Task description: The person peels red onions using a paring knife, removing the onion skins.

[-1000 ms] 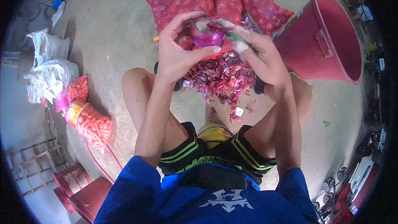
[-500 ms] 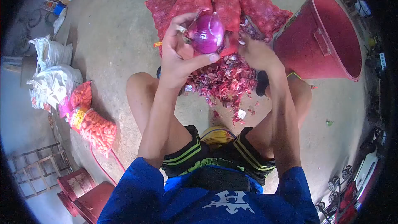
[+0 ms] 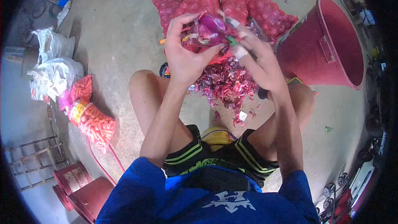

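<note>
As left hand (image 3: 185, 58) cups onion (image 3: 209, 27) | right hand (image 3: 257, 60) peels

No legible text; carrot-bag label (image 3: 75, 112) seemingly blurred.

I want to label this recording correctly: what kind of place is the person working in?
Probably a produce storeroom or market back area with a bare concrete floor. Red mesh sacks lie ahead, a heap of onion peelings lies between the feet, and a bag of carrots lies aside. The left hand holds a red onion.
</note>
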Available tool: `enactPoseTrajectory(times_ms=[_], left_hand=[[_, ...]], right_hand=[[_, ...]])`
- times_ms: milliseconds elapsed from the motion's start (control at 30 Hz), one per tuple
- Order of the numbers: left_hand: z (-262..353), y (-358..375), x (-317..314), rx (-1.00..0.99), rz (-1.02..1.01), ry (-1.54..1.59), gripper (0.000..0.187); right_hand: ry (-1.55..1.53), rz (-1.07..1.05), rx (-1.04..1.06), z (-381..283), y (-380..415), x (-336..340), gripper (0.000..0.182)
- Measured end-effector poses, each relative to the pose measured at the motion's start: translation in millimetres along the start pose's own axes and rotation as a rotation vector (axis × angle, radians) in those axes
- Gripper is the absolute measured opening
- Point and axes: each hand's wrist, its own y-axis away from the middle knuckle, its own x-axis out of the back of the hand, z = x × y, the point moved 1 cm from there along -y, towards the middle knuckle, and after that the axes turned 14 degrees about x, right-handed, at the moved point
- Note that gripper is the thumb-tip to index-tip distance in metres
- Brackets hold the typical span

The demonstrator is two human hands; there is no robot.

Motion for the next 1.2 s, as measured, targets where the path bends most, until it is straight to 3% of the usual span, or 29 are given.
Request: enactPoseTrajectory(times_ms=[200, 400, 567, 700, 900, 967, 1000, 1067, 1133, 1200], left_hand=[[1.4, -1.6, -0.8, -0.078, 0.0, -0.059, 0.072], [5.3, 1.7, -6.8, -0.056, -0.025, -0.038, 0.073], [0.9, -4.0, -2.9, -0.11, 0.02, -0.112, 0.07], [6.3, -3.7, -2.4, -0.12, 0.0, -0.071, 0.069], [6.0, -2.3, 0.3, -0.118, -0.013, -0.078, 0.072], [11.9, 0.3, -0.6, -0.152, -0.013, -0.084, 0.073], [17.2, 4.4, -3.3, -0.123, -0.031, -0.015, 0.073], [19.2, 4.5, -7.1, -0.1, -0.059, 0.063, 0.074], [14.3, 1.0, -1.6, -0.103, -0.051, -0.048, 0.075], [10.6, -0.7, -1.5, -0.064, -0.045, 0.008, 0.072]], right_hand=[[0.133, -0.047, 0.077, 1.6, -4.0, 1.0, 0.042], [0.089, 0.098, -0.019, 10.1, -1.4, 5.1, 0.04], [0.088, 0.008, 0.174, 0.2, -2.3, 2.5, 0.046], [0.111, -0.085, 0.032, -9.3, -5.3, 7.6, 0.046], [0.144, 0.018, 0.176, 10.4, -1.9, -4.4, 0.046], [0.293, 0.27, -0.03, 34.1, -4.5, -8.1, 0.045], [0.298, 0.269, -0.033, 43.1, -4.1, -1.9, 0.045], [0.399, 0.008, -0.336, 59.5, 0.6, 17.9, 0.044], [0.429, 0.065, -0.205, 64.2, 5.8, 18.6, 0.045], [0.099, 0.15, -0.219, 35.4, 0.9, 18.2, 0.048]])
